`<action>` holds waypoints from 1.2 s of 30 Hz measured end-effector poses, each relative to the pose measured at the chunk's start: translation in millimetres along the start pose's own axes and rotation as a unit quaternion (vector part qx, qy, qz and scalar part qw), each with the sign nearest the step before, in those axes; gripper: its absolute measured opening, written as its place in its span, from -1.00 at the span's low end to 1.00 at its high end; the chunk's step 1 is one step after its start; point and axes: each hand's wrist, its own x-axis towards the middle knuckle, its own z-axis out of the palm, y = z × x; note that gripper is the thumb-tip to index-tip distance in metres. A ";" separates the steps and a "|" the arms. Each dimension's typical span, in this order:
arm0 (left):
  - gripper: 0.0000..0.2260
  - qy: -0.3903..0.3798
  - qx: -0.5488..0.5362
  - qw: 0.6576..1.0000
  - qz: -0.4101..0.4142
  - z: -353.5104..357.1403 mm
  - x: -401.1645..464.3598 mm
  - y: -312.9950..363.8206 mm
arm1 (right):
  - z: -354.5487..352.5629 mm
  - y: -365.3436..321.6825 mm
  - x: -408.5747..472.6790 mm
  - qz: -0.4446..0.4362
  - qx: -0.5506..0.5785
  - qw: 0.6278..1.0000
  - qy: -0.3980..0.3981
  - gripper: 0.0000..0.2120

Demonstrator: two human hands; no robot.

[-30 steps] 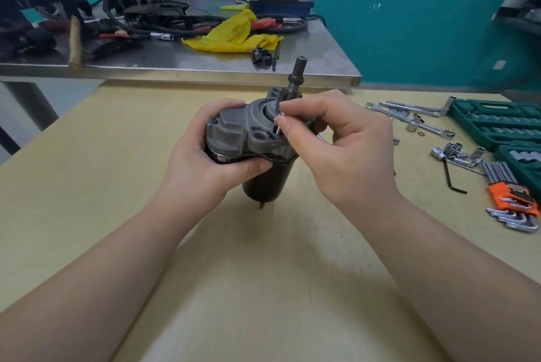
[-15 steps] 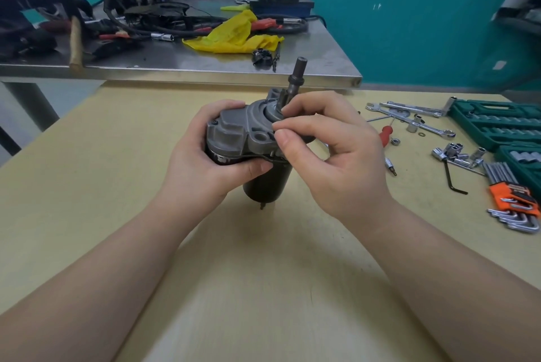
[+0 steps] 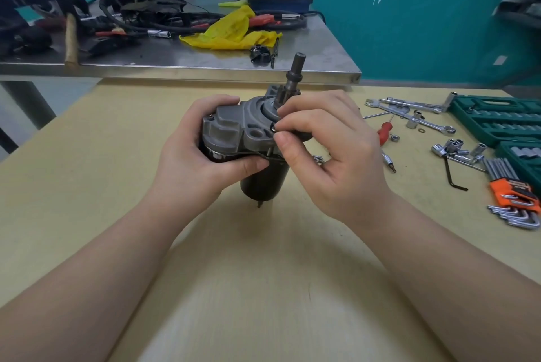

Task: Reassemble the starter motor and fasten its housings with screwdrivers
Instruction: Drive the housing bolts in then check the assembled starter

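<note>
Two bare hands steady a starter motor at the centre of the frame while a screw goes in by fingertip.

Left of centre, the left hand [image 3: 199,151] wraps its fingers around the grey cast-metal nose housing [image 3: 240,133] of the black cylindrical starter motor [image 3: 263,183], which stands upright on the pale wooden table [image 3: 87,156], its steel pinion shaft [image 3: 294,77] pointing up. Just right of it, the right hand [image 3: 328,156] pinches a small dark screw [image 3: 273,128] at the housing's flange between thumb and forefinger. By my reading, the housing is already seated and the screw is only finger-started; tightening is left. Further right, the red-handled screwdriver [image 3: 385,131] lies untouched on the table, near chrome spanners [image 3: 415,111] and an orange-holdered hex key set [image 3: 515,194].
</note>
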 end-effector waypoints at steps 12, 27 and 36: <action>-0.13 0.033 0.051 0.997 0.049 5.6 -10.1 4.3 | 5.4 -2.3 -0.4 -0.022 0.014 1.000 -0.008 -0.89; -0.20 0.044 0.056 0.997 0.040 6.1 -9.0 -3.6 | -35.6 138.6 -19.0 0.493 -0.189 0.845 -0.085 -0.77; -0.20 0.046 0.060 0.996 0.041 4.7 -9.3 -5.7 | -7.9 112.3 -20.7 0.314 -0.288 0.865 -0.266 -0.70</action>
